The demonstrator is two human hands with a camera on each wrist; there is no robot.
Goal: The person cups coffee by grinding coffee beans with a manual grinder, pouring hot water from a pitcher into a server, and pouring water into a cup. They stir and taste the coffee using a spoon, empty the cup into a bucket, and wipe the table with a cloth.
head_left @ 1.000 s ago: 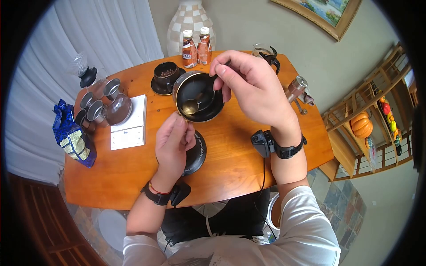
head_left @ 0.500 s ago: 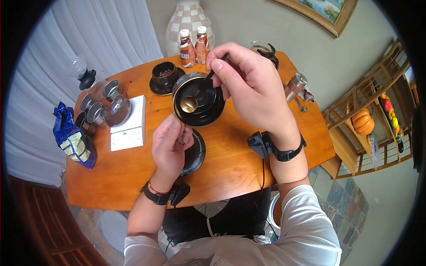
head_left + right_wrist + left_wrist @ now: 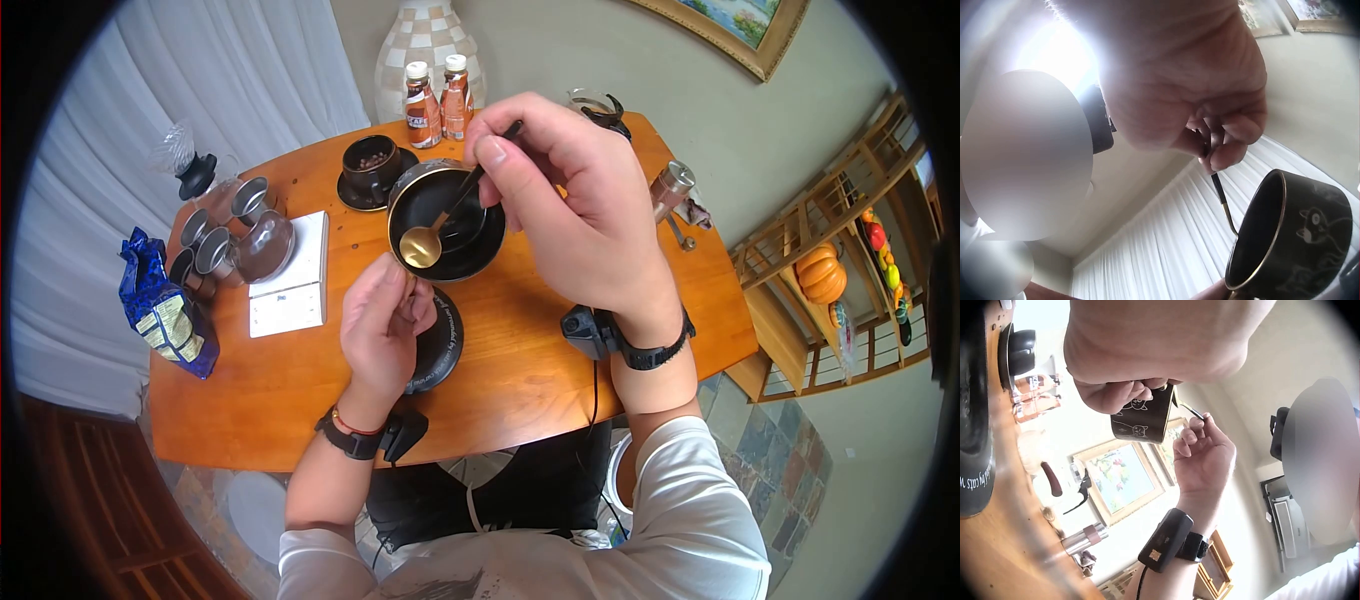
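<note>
My left hand [image 3: 383, 320] grips the handle of a black cup [image 3: 478, 240] at its near left rim. The cup is tipped so its dark inside faces me, with a thin gold rim. White cat drawings mark its outer wall [image 3: 1325, 228] in the right wrist view. Between thumb and fingers, my right hand [image 3: 580, 205] pinches the black handle of a spoon [image 3: 421, 247]. Its gold bowl is over the cup's mouth, near the left rim. On the table under the left hand lies a black saucer [image 3: 447, 345] with white lettering, partly hidden by that hand.
Behind the cup, a second black cup [image 3: 371, 160] holds brown beans on its saucer. Two bottles [image 3: 422, 110] stand at the back. Left are metal cups [image 3: 213, 250], a glass server [image 3: 265, 245], a white scale [image 3: 290, 300] and a blue bag [image 3: 165, 310]; right, a grinder [image 3: 670, 190].
The spoon's gold bowl has shifted left toward the cup's rim, and more of its black handle shows. My right hand has risen slightly; the left still holds the cup.
</note>
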